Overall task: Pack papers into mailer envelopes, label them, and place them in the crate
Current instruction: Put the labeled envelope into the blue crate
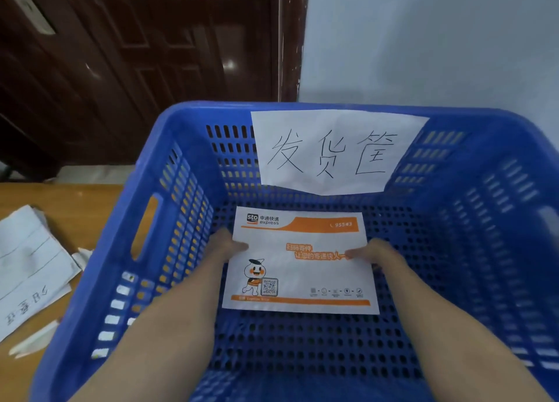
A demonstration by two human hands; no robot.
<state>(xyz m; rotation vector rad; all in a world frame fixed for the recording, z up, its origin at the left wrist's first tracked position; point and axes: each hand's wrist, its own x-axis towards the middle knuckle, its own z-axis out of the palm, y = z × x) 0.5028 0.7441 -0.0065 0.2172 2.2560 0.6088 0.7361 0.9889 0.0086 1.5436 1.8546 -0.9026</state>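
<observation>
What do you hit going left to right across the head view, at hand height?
Papers on the table → crate's left wall → left hand → mailer → right hand → crate's right wall. Both hands hold the mailer by its side edges.

A dark wooden door meets a pale wall behind a wooden table.

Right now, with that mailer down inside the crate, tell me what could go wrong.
1. The mailer envelope shows only its printed face; no label is visible, so it may go unlabelled.
2. Both hands, left and right, grip its edges; withdrawing unevenly could leave it skewed in the blue crate.
</observation>
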